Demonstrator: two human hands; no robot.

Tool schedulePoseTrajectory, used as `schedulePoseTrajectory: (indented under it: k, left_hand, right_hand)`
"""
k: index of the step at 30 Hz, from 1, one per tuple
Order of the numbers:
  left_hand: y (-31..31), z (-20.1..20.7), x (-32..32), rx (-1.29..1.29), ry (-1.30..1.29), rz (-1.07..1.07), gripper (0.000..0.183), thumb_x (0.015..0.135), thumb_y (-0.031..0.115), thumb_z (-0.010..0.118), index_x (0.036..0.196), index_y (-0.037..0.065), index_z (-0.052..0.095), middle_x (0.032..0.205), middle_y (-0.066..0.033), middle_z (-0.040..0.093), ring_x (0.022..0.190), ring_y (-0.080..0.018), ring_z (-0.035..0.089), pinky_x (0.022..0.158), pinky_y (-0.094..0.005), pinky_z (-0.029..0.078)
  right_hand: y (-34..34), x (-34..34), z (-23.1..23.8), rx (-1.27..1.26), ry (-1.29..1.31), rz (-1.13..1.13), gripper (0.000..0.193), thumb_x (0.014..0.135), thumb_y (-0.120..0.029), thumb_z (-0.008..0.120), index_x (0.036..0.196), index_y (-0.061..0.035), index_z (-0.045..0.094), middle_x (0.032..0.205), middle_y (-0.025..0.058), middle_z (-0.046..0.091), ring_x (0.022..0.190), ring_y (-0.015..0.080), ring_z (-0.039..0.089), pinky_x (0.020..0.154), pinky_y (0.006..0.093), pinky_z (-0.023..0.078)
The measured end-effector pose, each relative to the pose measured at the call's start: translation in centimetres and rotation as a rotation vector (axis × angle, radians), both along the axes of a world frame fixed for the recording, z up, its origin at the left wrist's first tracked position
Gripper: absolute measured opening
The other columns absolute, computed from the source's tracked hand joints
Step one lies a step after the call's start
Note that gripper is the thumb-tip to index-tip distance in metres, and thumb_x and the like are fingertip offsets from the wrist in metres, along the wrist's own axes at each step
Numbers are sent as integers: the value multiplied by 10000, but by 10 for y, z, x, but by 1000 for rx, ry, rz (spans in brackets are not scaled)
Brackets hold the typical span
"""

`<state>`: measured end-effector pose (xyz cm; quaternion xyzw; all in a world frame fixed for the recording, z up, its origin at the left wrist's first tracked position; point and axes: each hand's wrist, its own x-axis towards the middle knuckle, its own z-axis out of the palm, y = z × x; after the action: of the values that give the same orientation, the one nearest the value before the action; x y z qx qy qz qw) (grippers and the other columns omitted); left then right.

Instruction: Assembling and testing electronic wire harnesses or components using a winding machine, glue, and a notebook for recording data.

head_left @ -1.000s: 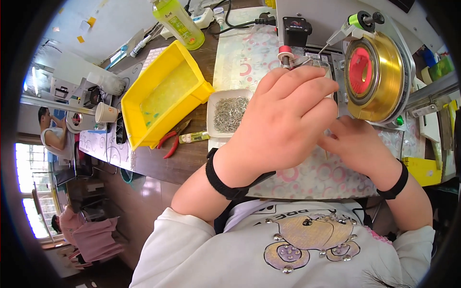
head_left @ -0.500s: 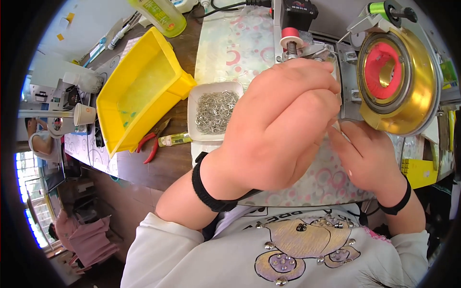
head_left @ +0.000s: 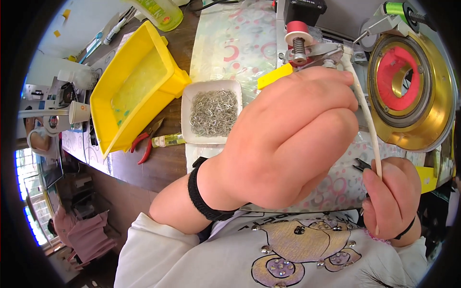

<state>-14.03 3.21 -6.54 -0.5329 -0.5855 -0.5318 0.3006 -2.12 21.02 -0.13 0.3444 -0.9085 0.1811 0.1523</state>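
A thin cream strip [head_left: 366, 115] is seen in the right half of the frame, stretched from beside a metal arm [head_left: 321, 49] at the upper right down to the right hand [head_left: 390, 198], by whose closed fingers its lower part is held. A dark two-pronged tip [head_left: 361, 164] is also shown protruding from the right hand; how it is gripped cannot be told. The left hand [head_left: 295, 139] is placed right of centre with its fingers curled narrow, the knuckles set just beside the strip's upper part; whether anything is held in it cannot be told, as its palm is hidden. A yellow flat piece [head_left: 274, 76] is partly covered by the left hand. A red spool [head_left: 296, 30] is mounted above, and a gold wheel [head_left: 408, 91] is seen at the right. Left of centre, small metal hooks [head_left: 213, 113] are contained in a white dish [head_left: 186, 115], near which red-handled pliers [head_left: 146, 146] and a yellow bin [head_left: 99, 115] are placed.
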Motion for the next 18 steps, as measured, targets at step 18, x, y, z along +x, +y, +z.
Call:
schedulePoseTrajectory:
  k: [18]
  left_hand:
    - [0,-2,-3,-3,28,22,220,602,-13,566,819,-33,533,879,-163,540,827,-350,568,729,-396,481]
  right_hand:
    - [-8,-13,-30,71,18,-160,353,672,-90,606,1012,5,593,868,121,580,660,264,574,519,319,454]
